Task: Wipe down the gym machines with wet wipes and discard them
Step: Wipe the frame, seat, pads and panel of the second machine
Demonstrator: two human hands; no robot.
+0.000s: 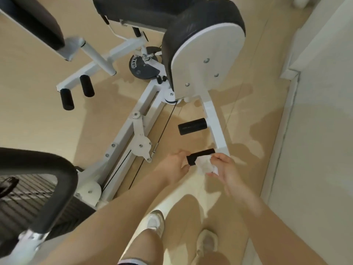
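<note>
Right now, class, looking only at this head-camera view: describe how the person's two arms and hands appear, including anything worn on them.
Both arms are bare along all that shows, with no sleeves in view. The left hand and the right hand wear no gloves. No watch, bracelet or ring can be made out, though the right forearm is blurred, so small items might be missed.

Tan wood-look floor (47, 119), white wall panel (321, 131) at right, white sneakers (155, 221) below

Right hand (223, 165) pinching white wet wipe (205, 164) against black foot peg (200, 156), left hand (175, 165) alongside.
</note>
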